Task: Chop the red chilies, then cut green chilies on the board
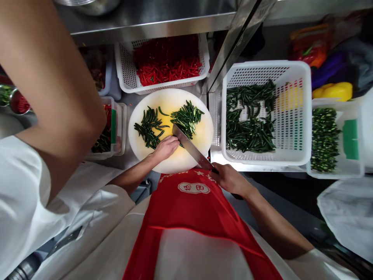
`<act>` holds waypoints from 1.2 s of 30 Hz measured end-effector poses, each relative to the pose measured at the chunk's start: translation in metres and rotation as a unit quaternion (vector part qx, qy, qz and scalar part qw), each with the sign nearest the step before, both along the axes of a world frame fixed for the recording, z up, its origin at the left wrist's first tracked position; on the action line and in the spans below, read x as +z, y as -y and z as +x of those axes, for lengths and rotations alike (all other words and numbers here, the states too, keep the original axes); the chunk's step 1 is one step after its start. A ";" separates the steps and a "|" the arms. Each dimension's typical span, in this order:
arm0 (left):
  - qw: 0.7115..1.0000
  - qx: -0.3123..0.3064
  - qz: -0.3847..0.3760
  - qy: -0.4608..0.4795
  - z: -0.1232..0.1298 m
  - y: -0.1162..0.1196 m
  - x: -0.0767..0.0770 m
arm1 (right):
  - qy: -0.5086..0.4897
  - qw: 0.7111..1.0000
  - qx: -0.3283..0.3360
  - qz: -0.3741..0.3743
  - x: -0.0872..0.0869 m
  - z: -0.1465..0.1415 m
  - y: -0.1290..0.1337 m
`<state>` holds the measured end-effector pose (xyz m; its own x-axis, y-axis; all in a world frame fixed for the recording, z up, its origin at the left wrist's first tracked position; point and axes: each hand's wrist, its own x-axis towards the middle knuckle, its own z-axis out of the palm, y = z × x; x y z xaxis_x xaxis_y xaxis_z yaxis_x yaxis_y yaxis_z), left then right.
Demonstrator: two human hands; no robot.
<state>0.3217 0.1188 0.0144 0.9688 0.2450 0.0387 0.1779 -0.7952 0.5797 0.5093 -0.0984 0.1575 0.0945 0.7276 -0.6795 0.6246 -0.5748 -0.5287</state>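
My right hand [230,178] is wrapped round the dark handle of a knife [190,147]. The long blade slants up and left across a round white cutting board [140,146]. Beside the blade, the curled fingers of my left hand [167,148] press down on a green chili pepper, mostly hidden under them; a bit of green shows past the blade. Whole dark green chili peppers [149,128] lie loose on the board's left side. A pile of cut green chili peppers [188,118] sits at the right, against the blade's far end.
A white basket of green chilies [266,156] stands right of the board, with a tub of chopped green pieces [325,140] beyond. Behind the board is a basket of red chilies [125,76]. A co-worker's bent arm [67,85] reaches in at left. A metal post [233,42] rises behind.
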 end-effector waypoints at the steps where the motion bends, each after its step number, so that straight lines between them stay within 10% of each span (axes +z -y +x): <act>1: 1.000 -0.001 -0.003 0.002 0.000 -0.001 0.000 | -0.003 1.000 -0.001 -0.004 0.000 0.001 -0.001; 19: 1.000 -0.021 0.004 0.002 -0.004 -0.013 -0.002 | -0.007 0.999 -0.029 0.030 -0.049 -0.014 -0.037; 27: 0.998 0.056 -0.006 -0.006 -0.042 -0.005 0.016 | 0.005 0.993 -0.081 0.081 -0.024 0.001 -0.012; 32: 0.976 0.210 0.021 -0.044 -0.077 -0.014 0.025 | -0.001 0.999 -0.010 0.047 -0.010 0.004 0.007; 36: 0.972 0.206 0.042 -0.107 -0.095 -0.014 0.021 | -0.014 0.997 0.077 0.016 -0.009 0.002 0.013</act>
<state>0.2271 0.1331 0.0353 0.7767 0.6192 -0.1152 0.6009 -0.6736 0.4303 0.5114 -0.1113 0.1484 -0.0381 0.7533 -0.6566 0.6889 -0.4562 -0.5633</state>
